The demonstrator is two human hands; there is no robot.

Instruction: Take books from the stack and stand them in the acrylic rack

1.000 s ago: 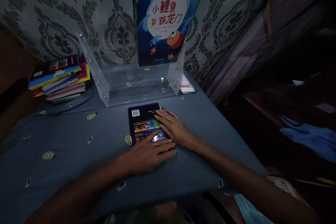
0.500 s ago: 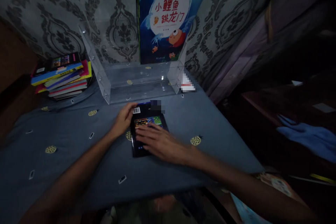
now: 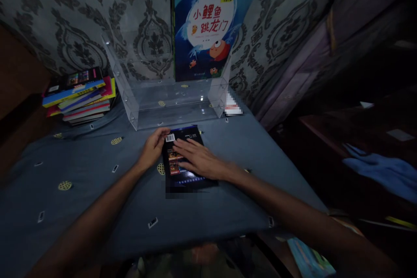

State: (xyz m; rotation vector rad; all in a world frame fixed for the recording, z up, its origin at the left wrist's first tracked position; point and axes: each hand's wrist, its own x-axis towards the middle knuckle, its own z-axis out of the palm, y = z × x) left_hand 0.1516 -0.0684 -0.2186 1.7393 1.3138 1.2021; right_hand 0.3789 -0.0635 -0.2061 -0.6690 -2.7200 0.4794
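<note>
A dark book (image 3: 190, 182) lies on the cloth-covered table (image 3: 107, 208), a barcode and small coloured pictures on its upper face. At its upper left corner my left hand (image 3: 153, 147) holds the edge, fingers curled over the top. My right hand (image 3: 200, 158) rests flat across the upper middle of the cover, fingers stretched out, hiding part of the pictures. Just beyond the book stands a clear plastic rack (image 3: 176, 115). One blue picture book (image 3: 211, 63) with an orange fish on its front leans upright in it.
Several books (image 3: 80, 95) are stacked unevenly at the back left. A small white object (image 3: 233, 106), partly blurred out, sits right of the rack. Patterned wall covering (image 3: 150, 43) rises behind. Beyond the table's right edge lies a blue cloth (image 3: 381, 171).
My right hand has slid away from me, up the cover, uncovering the book's lower part. The left hand stays at the corner.
</note>
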